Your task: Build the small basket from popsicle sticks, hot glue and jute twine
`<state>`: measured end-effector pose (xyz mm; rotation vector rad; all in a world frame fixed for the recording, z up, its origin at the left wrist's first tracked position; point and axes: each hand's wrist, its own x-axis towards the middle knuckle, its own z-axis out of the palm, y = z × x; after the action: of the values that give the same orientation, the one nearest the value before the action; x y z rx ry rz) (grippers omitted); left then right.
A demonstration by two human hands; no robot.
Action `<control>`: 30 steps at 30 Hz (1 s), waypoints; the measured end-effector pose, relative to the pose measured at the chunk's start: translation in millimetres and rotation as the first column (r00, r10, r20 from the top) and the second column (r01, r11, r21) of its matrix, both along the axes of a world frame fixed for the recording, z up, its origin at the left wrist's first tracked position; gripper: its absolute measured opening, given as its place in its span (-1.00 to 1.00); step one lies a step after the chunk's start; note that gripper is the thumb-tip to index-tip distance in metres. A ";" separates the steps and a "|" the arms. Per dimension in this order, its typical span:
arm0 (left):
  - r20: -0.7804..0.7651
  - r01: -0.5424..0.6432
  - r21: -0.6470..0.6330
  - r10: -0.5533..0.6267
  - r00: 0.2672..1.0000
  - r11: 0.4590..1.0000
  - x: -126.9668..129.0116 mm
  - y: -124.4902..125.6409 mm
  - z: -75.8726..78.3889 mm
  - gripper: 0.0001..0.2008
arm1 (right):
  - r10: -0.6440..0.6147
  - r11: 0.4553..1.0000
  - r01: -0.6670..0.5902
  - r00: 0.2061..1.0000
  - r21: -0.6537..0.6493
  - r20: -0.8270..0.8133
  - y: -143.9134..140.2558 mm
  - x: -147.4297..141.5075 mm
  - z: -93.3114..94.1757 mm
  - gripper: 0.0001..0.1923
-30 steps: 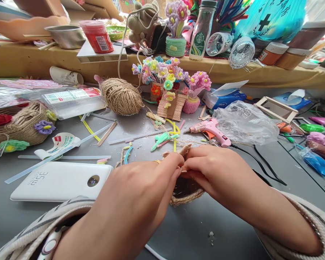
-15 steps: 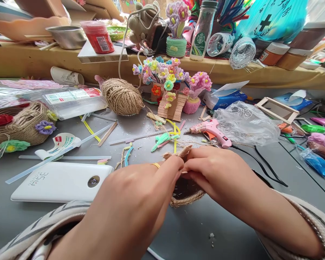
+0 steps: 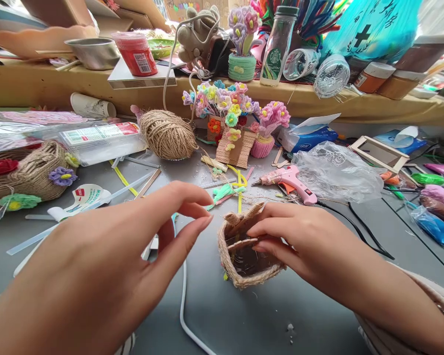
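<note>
A small jute-wrapped basket stands on the grey table in front of me. My right hand grips its right rim, fingers reaching inside. My left hand hovers to the left of the basket, raised off it, thumb and forefinger nearly pinched with nothing seen between them. A pink glue gun lies just beyond the basket. A ball of jute twine sits further back.
A white power bank is mostly hidden under my left hand; its white cable runs toward me. Pipe-cleaner flower pots, glue sticks, a clear plastic bag, a twine basket with flowers and a cluttered wooden shelf surround the spot.
My left hand has let go of the basket and lifted away to the left, uncovering it. My right hand stays on the rim.
</note>
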<state>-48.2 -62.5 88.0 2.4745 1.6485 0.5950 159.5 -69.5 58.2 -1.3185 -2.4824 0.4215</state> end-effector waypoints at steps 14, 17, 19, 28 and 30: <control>-0.185 0.151 -0.278 -0.207 0.961 0.949 6.1 30.7 -19.3 -0.75 | -0.213 0.931 0.213 0.976 0.297 -0.035 -7.6 39.1 40.4 -0.85; -0.185 0.143 -0.331 -0.213 0.959 0.933 9.8 29.6 -21.1 -0.75 | -0.240 0.929 0.245 0.969 0.278 -0.050 -5.3 40.5 38.9 -0.86; -0.178 0.151 -0.359 -0.226 0.958 0.921 11.5 29.4 -22.2 -0.74 | -0.252 0.928 0.262 0.965 0.264 -0.071 -4.0 39.8 37.4 -0.88; -0.142 0.220 -0.370 -0.289 0.947 0.902 10.5 20.9 -18.7 -0.77 | -0.282 0.920 0.300 0.954 0.252 -0.105 -2.2 39.7 35.7 -0.90; -0.103 0.280 -0.327 -0.328 0.939 0.903 7.8 11.8 -19.0 -0.80 | -0.280 0.918 0.299 0.954 0.262 -0.105 -1.8 40.4 35.5 -0.89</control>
<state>-40.4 -50.6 69.0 2.5140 1.2377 0.0969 199.9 -71.3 93.8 -1.4930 -2.1479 0.0449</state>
